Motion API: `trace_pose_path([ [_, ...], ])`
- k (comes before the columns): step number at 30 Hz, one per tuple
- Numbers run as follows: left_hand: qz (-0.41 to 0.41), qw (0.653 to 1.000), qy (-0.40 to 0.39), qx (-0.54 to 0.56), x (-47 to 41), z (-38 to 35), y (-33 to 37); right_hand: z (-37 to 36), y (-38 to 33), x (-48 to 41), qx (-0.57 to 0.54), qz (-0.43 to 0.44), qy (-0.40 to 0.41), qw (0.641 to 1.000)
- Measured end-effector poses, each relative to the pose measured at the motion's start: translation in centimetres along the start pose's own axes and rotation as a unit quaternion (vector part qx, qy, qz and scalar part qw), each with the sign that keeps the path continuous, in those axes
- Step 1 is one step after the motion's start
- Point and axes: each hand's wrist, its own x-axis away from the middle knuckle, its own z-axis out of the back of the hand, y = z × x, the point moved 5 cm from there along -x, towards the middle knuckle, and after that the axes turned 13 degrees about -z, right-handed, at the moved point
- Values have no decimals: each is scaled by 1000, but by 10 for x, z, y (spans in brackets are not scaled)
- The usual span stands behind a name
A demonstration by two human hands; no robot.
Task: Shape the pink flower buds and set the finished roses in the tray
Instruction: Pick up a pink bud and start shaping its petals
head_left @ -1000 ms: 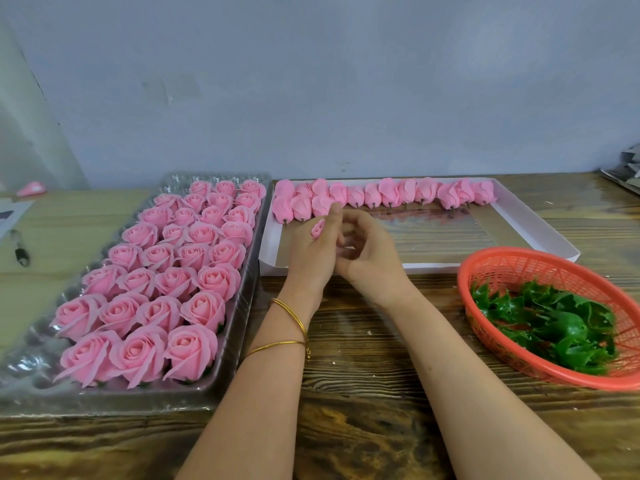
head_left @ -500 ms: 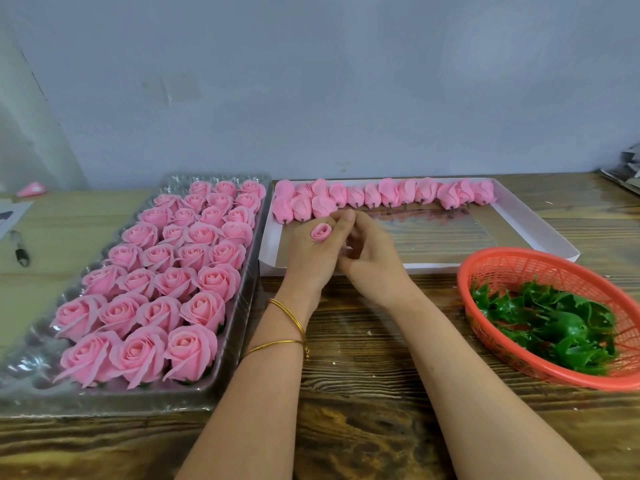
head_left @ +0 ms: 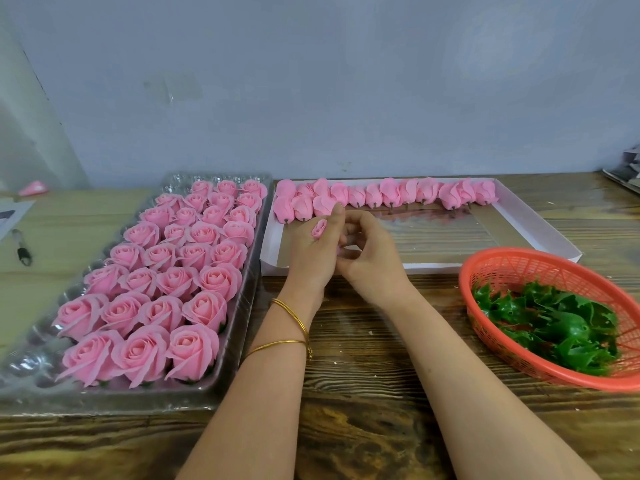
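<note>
Bud: I see one small pink bud point(head_left: 319, 229) held up over the near-left corner of the white box point(head_left: 415, 268), its rolled top turned towards the camera.
Left hand: the left hand point(head_left: 310, 261) shows me its back. Its fingers are curled round the bud, so only the rolled top pokes out near the thumb side.
Right hand: the right hand point(head_left: 372, 261) sits just beside the left and touches it, fingers curled in towards the left palm. From here I cannot tell whether those fingertips pinch the bud's lower part, because the left hand hides it.
Bud against the hands: it lies at the upper edge of the left hand, left of the right hand's knuckles and above both wrists.
Row of buds: the row of buds point(head_left: 391, 194) runs along the far wall of the white box, doubled at its left end, right behind the hands.
Tray: the clear plastic tray point(head_left: 138, 396) stands on the counter point(head_left: 356, 375) left of the hands, close to the left forearm. The finished roses point(head_left: 180, 282) sit in it in rows.
Bangles: two gold bangles point(head_left: 294, 318) circle the left forearm.
Basket: the orange basket point(head_left: 512, 252) stands right of the right forearm and holds green leaf pieces point(head_left: 554, 323).
Far left: a pen point(head_left: 22, 251) lies on the counter, well apart from the hands.
</note>
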Motion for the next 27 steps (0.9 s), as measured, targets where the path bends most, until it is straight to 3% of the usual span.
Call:
trace_pose_path([
  [12, -9, 1000, -14, 20, 2, 1, 2, -2, 1, 0, 6, -5, -32, 999],
  [18, 24, 999, 19, 26, 0, 2, -3, -2, 0, 0, -7, -2, -20, 1000],
  [27, -11, 1000, 9, 28, -1, -1, -3, 1, 1, -1, 16, 3, 9, 1000],
])
